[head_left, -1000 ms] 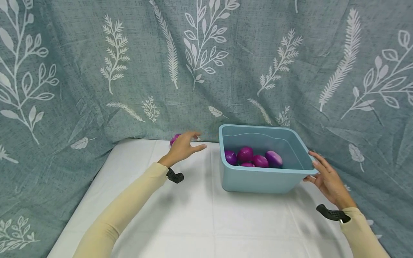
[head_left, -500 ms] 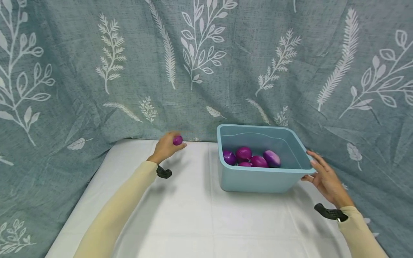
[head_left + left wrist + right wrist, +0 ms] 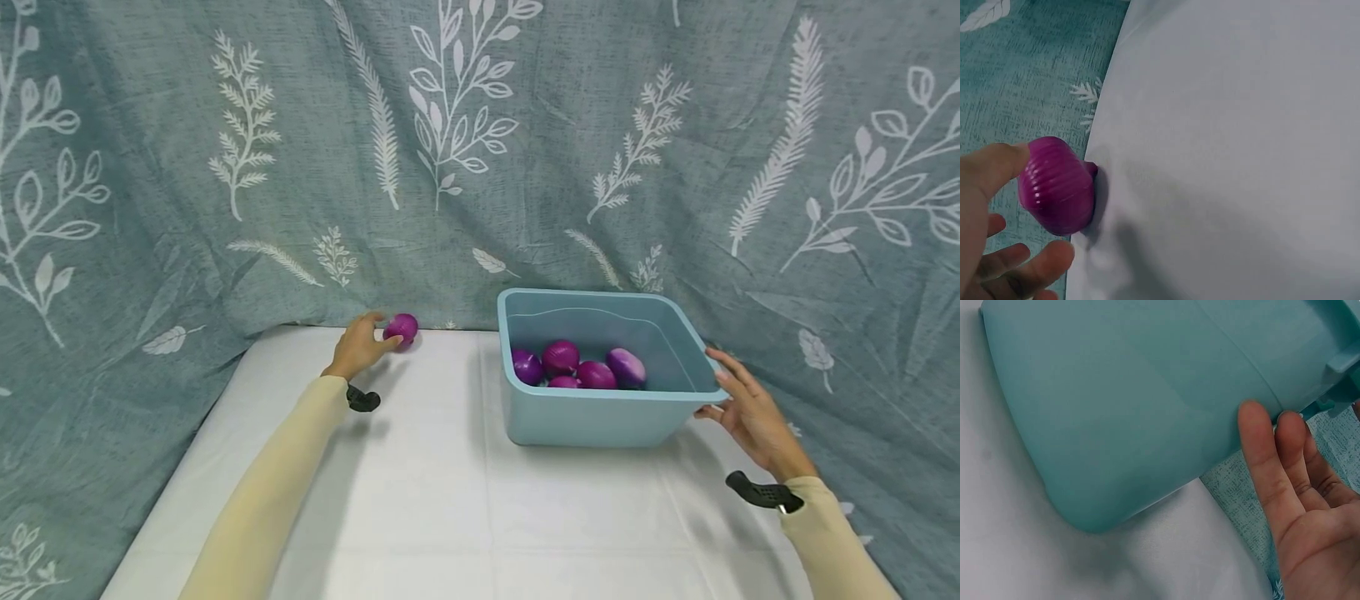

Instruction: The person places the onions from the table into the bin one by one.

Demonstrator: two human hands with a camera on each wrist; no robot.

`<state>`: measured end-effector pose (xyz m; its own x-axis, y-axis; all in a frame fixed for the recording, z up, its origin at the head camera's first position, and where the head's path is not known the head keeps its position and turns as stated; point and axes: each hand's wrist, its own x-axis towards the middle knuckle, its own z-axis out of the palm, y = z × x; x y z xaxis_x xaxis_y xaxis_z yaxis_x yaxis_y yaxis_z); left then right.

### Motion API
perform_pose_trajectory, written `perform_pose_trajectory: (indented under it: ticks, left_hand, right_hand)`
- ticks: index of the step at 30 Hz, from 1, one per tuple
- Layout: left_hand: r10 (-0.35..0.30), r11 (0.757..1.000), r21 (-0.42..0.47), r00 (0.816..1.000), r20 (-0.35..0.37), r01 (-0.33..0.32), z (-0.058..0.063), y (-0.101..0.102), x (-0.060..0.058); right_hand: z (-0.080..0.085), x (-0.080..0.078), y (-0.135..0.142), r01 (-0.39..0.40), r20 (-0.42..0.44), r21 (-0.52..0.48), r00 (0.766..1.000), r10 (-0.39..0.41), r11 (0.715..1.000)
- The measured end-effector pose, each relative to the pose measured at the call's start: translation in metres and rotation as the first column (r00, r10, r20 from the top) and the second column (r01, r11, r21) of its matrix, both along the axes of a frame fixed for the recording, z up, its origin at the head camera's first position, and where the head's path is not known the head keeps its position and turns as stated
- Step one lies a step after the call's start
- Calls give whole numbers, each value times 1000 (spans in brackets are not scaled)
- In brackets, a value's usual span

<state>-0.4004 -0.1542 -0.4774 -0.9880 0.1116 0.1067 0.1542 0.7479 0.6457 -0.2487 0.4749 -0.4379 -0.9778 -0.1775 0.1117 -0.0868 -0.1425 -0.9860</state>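
Observation:
A shiny purple onion (image 3: 402,330) sits on the white cloth near the back edge. My left hand (image 3: 358,346) is just to its left, fingers apart. In the left wrist view, the tip of the thumb or a finger meets the onion's (image 3: 1057,187) side, while the other fingers (image 3: 1054,259) stand away from it. A light blue plastic bin (image 3: 585,417) stands right of centre with several purple onions (image 3: 560,358) inside. At its right end, my right hand (image 3: 761,425) holds the rim corner, with fingertips (image 3: 1257,422) against the outer wall below the rim.
A white cloth (image 3: 420,500) covers the table. Behind it hangs a blue-green curtain (image 3: 450,242) with a white leaf print, close to the onion and the bin. A black wrist camera band (image 3: 363,400) is on each arm.
My left hand has drawn back to the left from around the onion, leaving it in plain sight on the cloth. My right hand stays at the bin; the whole view has shifted slightly.

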Motion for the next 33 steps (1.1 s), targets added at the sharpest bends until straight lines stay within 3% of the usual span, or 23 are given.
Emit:
perform_pose_trajectory:
  ticks: [5,21,33]
  left_hand:
    - [21,1000,5,999,39,-21,-4,-1,-2]
    - [90,996,-3,994,64,-90,-18,8,-15]
    - [83,997,-14,992,95,-82,-19,16,-17]
  right_hand:
    - [0,1,0,4,0,-1,1000,-4,1000]
    - [0,2,0,57,10,63,998,-58,996]
    - [0,2,0,77,15,68,997,-78,995]
